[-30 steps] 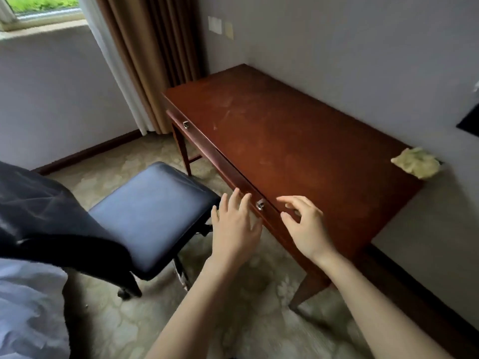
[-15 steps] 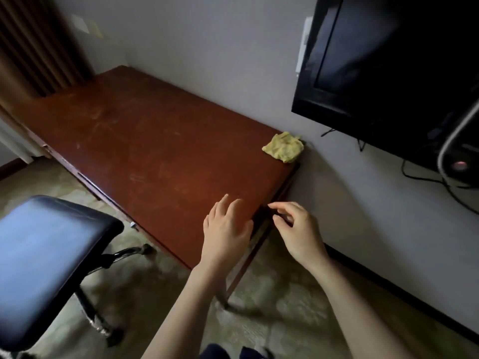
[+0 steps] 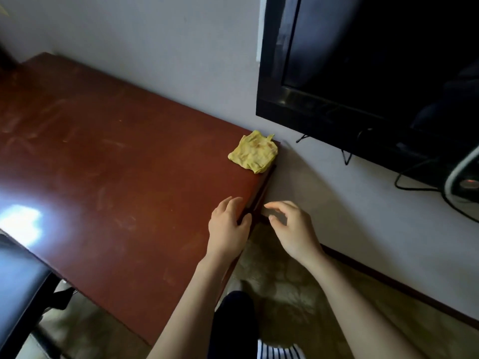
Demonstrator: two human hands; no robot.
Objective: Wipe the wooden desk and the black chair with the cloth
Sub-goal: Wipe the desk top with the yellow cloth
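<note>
Wooden desk (image 3: 103, 164) corner: crumpled yellow cloth (image 3: 253, 152); left hand (image 3: 228, 230), right hand (image 3: 294, 230) loose, empty.

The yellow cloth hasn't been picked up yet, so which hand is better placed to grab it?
Probably the left hand: empty, it sits over the wooden desk in line with the yellow cloth. The right hand, also empty, hangs beyond the desk's end.

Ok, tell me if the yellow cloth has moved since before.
No. The yellow cloth sits on the same corner of the desk, by the wall; the camera turned.
</note>
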